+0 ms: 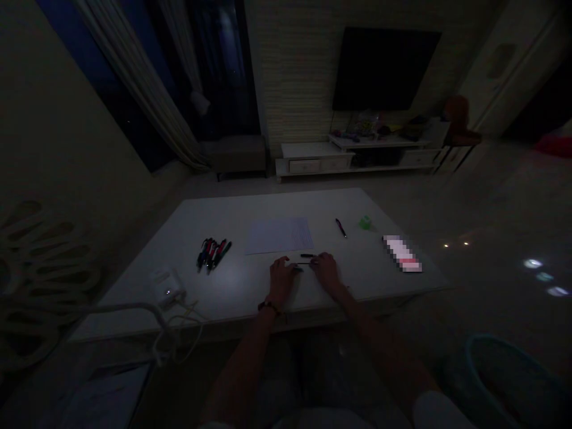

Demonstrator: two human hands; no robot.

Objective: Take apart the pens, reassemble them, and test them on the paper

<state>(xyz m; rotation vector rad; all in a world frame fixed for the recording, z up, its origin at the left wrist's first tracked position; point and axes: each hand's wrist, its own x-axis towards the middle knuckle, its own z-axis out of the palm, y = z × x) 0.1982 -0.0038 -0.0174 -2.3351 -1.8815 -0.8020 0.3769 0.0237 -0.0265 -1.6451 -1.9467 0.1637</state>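
Note:
Near the front edge of the white table, my left hand and my right hand face each other. Between their fingertips runs a thin dark rod, like a pen refill, with one end in each pinch. A short dark piece shows just beneath the left fingers; whether they touch it I cannot tell. Just beyond the rod lies a short black pen part. Farther off, a lined sheet of paper lies flat. Dim light hides fine detail.
A pile of several pens lies at left, near a white box with a cable. To the right are a single pen, a small green object and a phone. A teal-rimmed bin stands lower right.

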